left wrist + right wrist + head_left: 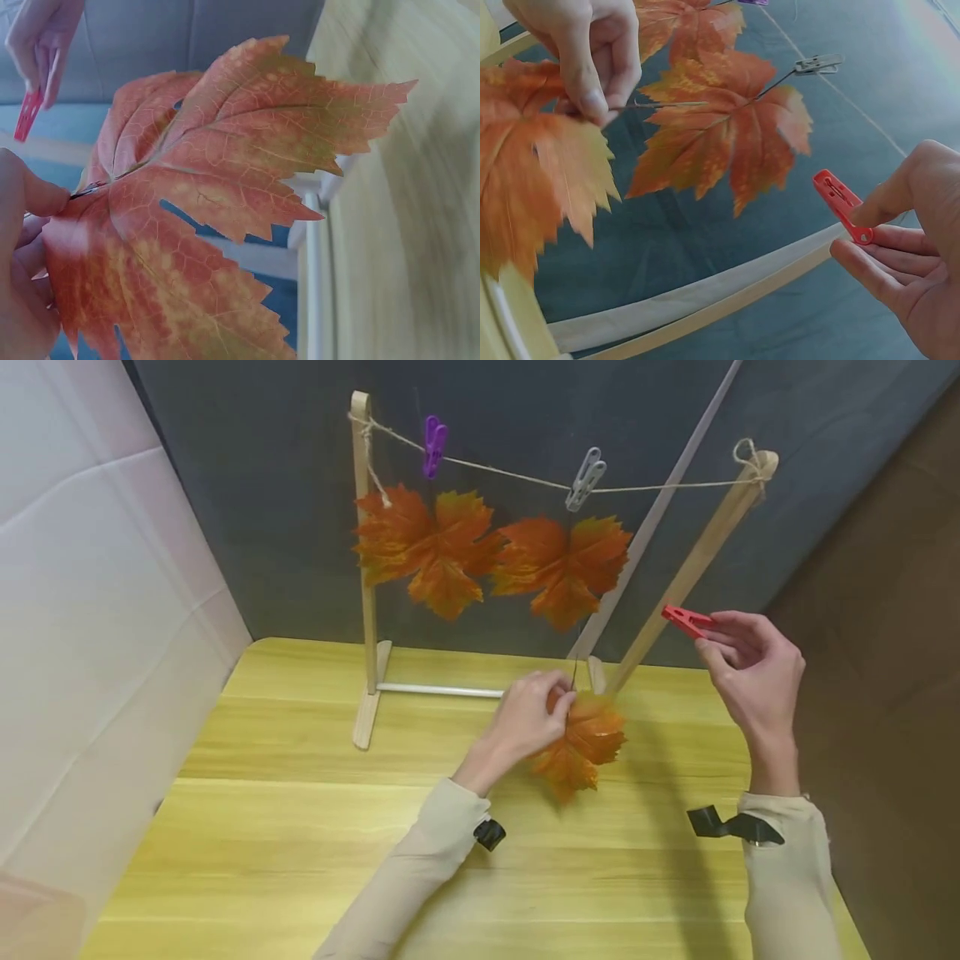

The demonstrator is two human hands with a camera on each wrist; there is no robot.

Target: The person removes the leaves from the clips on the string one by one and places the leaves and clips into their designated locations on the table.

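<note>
My left hand (531, 714) pinches the stem base of an orange maple leaf (581, 747), which hangs over the table in front of the stand. In the left wrist view this leaf (195, 157) spreads wide beyond the thumb. Off to the right, my right hand (757, 668) holds a red clothespin (686, 620) between thumb and fingers, near the stand's right post. Two more maple leaves hang on the string: one (431, 547) below a purple clothespin (434, 446), the other (564, 564) below a grey clothespin (586, 479), its stem held there in the right wrist view.
A wooden stand has a left post (367, 552), a right post (693, 568) and a white bottom bar (442, 691). A string (667, 487) runs between the post tops. The yellow wood-grain table (300, 827) lies below, with a dark cloth backdrop (255, 485) behind.
</note>
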